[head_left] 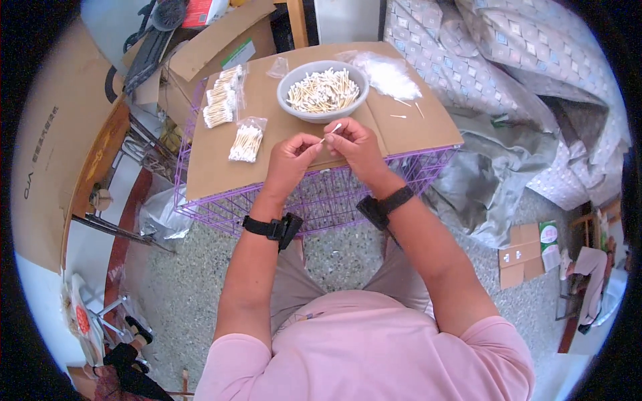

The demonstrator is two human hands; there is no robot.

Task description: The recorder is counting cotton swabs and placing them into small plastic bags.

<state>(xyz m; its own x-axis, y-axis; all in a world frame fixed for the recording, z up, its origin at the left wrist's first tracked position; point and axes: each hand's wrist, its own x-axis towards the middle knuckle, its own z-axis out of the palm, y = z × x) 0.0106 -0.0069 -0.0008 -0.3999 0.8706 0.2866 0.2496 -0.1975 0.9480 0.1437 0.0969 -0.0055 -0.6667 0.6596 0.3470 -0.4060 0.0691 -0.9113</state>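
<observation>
Both hands meet above the near edge of a cardboard sheet [267,174], just in front of a grey bowl [286,110] heaped with cotton swabs [324,92]. A single cotton swab [336,128] slants between my fingertips, one white end pointing up and away. My right hand [358,148] pinches it between thumb and fingers. At its lower end, my left hand [293,159] is closed too, its thumb and fingertip on the swab. To the left lie a filled clear bag of swabs [247,142] and a longer row of bagged swabs [222,99].
The cardboard rests on a purple wire cage [321,197]. Clear plastic bags [388,75] and a few loose swabs [399,117] lie right of the bowl. Patterned covers [508,87] drape at the right; cardboard boxes [207,60] stand far left. Another person's foot [138,331] shows lower left.
</observation>
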